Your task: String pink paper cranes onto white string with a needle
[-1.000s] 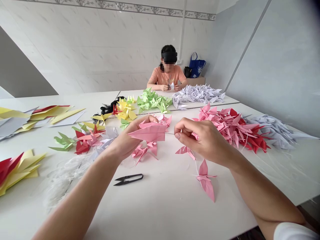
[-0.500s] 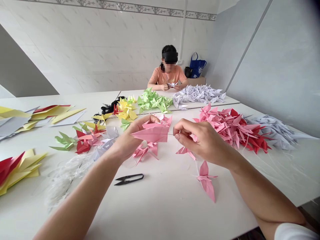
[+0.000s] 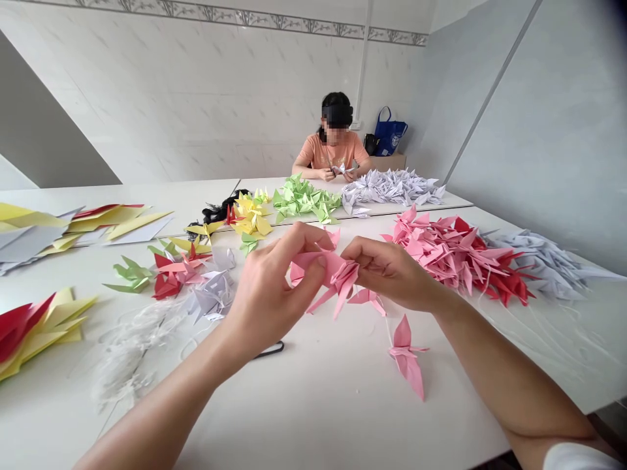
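Observation:
My left hand (image 3: 281, 284) is closed on a folded pink paper crane (image 3: 333, 271), thumb in front and fingers behind, held above the table. At the crane's right edge, my right hand (image 3: 386, 267) pinches with its thumb and forefinger; whether a needle or thread is also in that pinch is hidden. Another pink crane (image 3: 407, 356) lies on the table below my right hand, a white thread running up from it. Beneath the right fingers, a further pink crane (image 3: 368, 299) shows in part. Black thread snips (image 3: 272, 350) are mostly covered by my left wrist.
To the right lie heaps of pink cranes (image 3: 441, 251) and pale ones (image 3: 539, 258). Green cranes (image 3: 306, 199) and white cranes (image 3: 392, 188) are piled farther back. White thread (image 3: 130, 352) and coloured paper (image 3: 44, 326) spread leftward. Across the table (image 3: 333, 418), a person (image 3: 333, 147) handles a white crane.
My left hand has turned the pink crane and its back now faces me. My right fingers, formerly apart from the crane with a thin line between, now meet its edge.

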`<state>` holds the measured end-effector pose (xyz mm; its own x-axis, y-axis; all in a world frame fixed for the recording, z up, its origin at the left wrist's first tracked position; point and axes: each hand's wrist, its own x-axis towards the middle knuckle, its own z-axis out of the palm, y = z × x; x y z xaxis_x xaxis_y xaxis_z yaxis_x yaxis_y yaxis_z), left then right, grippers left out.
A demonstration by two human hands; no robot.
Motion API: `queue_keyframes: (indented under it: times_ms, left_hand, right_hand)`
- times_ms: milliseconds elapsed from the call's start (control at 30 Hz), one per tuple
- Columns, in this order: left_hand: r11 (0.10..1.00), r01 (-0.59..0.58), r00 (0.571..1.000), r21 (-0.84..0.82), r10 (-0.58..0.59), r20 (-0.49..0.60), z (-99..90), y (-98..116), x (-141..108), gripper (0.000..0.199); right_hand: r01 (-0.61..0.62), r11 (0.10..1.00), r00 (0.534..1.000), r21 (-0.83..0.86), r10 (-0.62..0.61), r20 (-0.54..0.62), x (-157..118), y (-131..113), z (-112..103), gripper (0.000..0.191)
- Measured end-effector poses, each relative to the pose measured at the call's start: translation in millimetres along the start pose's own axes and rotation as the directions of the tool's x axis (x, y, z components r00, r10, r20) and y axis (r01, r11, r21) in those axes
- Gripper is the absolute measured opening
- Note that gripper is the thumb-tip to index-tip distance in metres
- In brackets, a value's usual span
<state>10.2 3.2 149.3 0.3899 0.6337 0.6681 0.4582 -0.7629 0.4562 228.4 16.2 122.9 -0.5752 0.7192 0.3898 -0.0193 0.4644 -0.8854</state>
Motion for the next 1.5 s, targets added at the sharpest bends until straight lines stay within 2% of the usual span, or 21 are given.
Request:
queue_keyframes:
  times_ms: [100, 200, 267, 367, 500, 600, 733, 867, 967, 1067, 1167, 1267, 1367, 1500]
  left_hand:
    - [0.995, -0.059, 0.998, 0.085, 0.062, -0.033, 0.5, 1, -2, 0.023]
    - [0.977, -0.128, 0.988, 0.171, 0.14, -0.058, 2.0, -2, -4, 0.03]
    - [0.961, -0.17, 0.98, 0.219, 0.189, -0.07, 3.2, -5, -4, 0.03]
    - [0.946, -0.218, 0.971, 0.241, 0.235, -0.045, 1.6, -6, -2, 0.024]
    - [0.959, -0.237, 0.971, 0.154, 0.233, 0.044, -11.8, 0, 3, 0.018]
    - [0.977, -0.192, 0.978, 0.093, 0.182, 0.098, -24.7, 7, 4, 0.019]
    - [0.954, -0.185, 0.977, 0.236, 0.153, 0.148, -33.9, 13, 0, 0.012]
    - [0.895, -0.224, 0.969, 0.385, 0.163, 0.183, -32.4, 14, -3, 0.009]
    - [0.857, -0.25, 0.968, 0.45, 0.208, 0.141, -27.2, 13, -4, 0.01]
    - [0.82, -0.259, 0.963, 0.511, 0.262, 0.067, -24.9, 11, -3, 0.01]
    - [0.802, -0.226, 0.951, 0.553, 0.305, -0.054, -29.7, 10, -1, 0.012]
    - [0.827, -0.161, 0.953, 0.538, 0.272, -0.133, -36.1, 9, 1, 0.011]
    - [0.88, -0.141, 0.981, 0.453, 0.187, -0.057, -36.6, 5, 3, 0.009]
    - [0.92, -0.17, 0.985, 0.353, 0.156, 0.068, -32.1, 2, 3, 0.009]
  right_hand:
    - [0.012, 0.996, 0.999, 0.084, -0.014, 0.03, -1, 0, 1, 0.007]
    - [0.015, 0.997, 0.997, 0.08, -0.021, 0.08, -2, -3, 2, 0.016]
    - [0.016, 0.999, 0.997, 0.041, -0.019, 0.07, -3, -3, 1, 0.019]
    - [0.009, 0.999, 1.0, -0.041, -0.008, 0.011, -3, -1, 0, 0.012]
    - [0.08, 0.98, 0.996, -0.184, -0.087, -0.03, -2, 1, -1, 0.004]
    - [0.179, 0.932, 0.976, -0.316, -0.208, -0.061, -1, 2, -1, 0.005]
    - [0.257, 0.818, 0.94, -0.515, -0.335, -0.063, -1, 2, -2, 0.006]
    - [0.276, 0.729, 0.923, -0.627, -0.382, -0.038, -1, 2, 0, 0.009]
    - [0.271, 0.708, 0.921, -0.652, -0.387, -0.036, -1, 3, 2, 0.008]
    - [0.255, 0.717, 0.924, -0.649, -0.379, -0.055, -1, 3, 1, 0.009]
    - [0.211, 0.747, 0.928, -0.63, -0.356, -0.111, -1, 4, -4, 0.012]
    - [0.162, 0.796, 0.937, -0.583, -0.309, -0.161, 0, 5, -7, 0.014]
    - [0.115, 0.836, 0.954, -0.536, -0.243, -0.175, 0, 4, -7, 0.014]
    - [0.108, 0.859, 0.963, -0.501, -0.216, -0.161, 0, 4, -4, 0.013]
